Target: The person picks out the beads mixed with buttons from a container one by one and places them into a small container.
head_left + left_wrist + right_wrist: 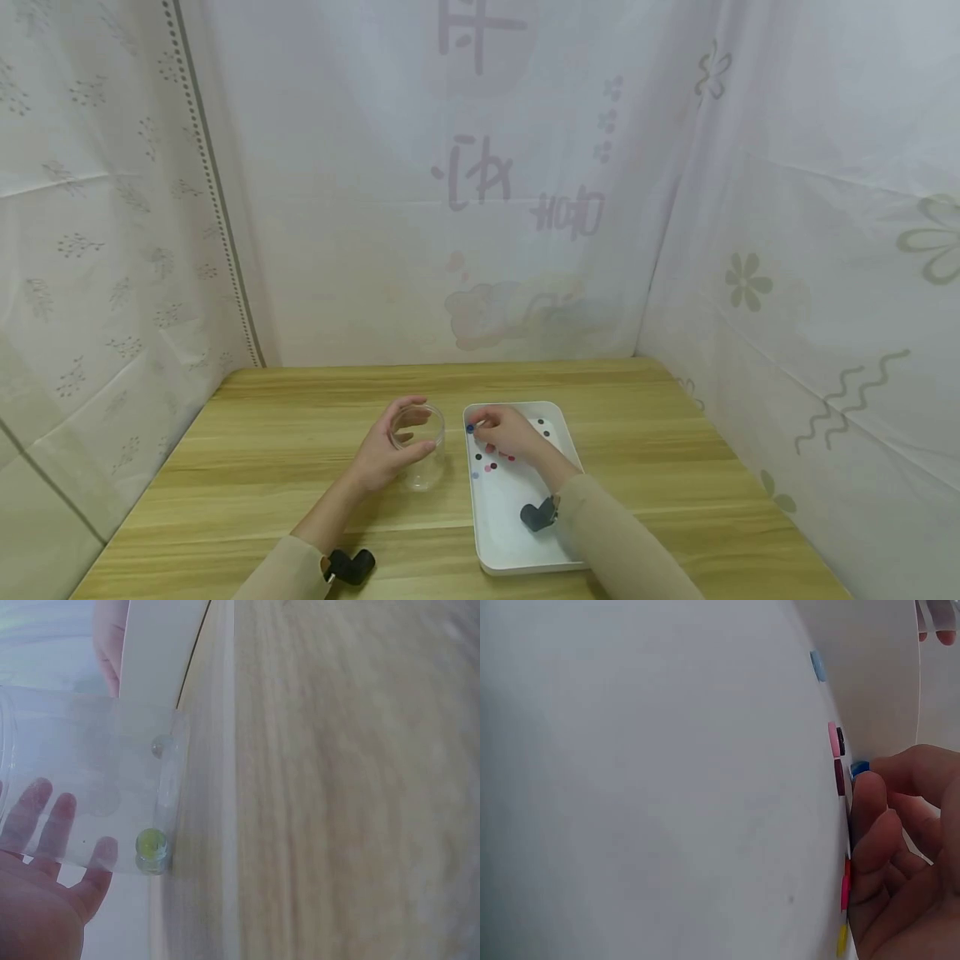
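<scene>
My left hand (pixel 382 454) is wrapped around a clear plastic cup (pixel 422 467), thumb in front and fingers behind, left of a white tray (pixel 510 533). Inside the cup, near its base, a yellow-green glass marble (pixel 151 844) shows in the left wrist view, with another clear marble (pixel 161 746) farther over. My right hand (pixel 513 432) is at the tray's far left side. Thumb and index finger pinch a small blue disc (pixel 860 769) close to the tray wall.
Several small flat discs lie in the tray: a pink disc (pixel 834 739), a dark purple disc (pixel 839 778), a light blue disc (pixel 818 666) and a yellow disc (pixel 842 940) among them. The wooden table (pixel 300 417) meets hanging curtains (pixel 360 250) behind.
</scene>
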{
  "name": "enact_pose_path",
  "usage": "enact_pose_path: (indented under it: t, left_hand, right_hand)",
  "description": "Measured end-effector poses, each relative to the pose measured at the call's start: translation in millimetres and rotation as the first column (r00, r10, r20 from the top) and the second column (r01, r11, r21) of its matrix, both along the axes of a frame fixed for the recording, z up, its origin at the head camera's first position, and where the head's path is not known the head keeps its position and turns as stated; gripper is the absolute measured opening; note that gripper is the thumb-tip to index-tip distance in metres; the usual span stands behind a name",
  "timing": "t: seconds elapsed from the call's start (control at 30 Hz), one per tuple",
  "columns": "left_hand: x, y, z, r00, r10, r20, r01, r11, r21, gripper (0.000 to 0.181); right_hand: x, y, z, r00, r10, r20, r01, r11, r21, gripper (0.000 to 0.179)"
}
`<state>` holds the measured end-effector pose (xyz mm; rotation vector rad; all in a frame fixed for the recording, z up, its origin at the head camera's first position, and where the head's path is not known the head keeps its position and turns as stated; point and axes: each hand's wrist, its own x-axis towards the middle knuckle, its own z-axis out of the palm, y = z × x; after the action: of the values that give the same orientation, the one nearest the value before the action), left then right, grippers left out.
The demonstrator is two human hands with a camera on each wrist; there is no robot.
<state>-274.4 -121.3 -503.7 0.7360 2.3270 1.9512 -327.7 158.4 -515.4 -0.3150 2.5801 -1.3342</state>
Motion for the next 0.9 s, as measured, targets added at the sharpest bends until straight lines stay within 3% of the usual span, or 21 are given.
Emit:
enact_pose_path:
  t: [0.9]
  left_hand:
    - [0.3, 0.5, -0.1, 1.0, -0.009, -0.017, 0.009, 1.0, -0.001, 0.068]
  right_hand:
    - [3.1, 0.6, -1.6, 1.0, -0.002, 0.008, 0.002, 1.0, 0.007, 0.023]
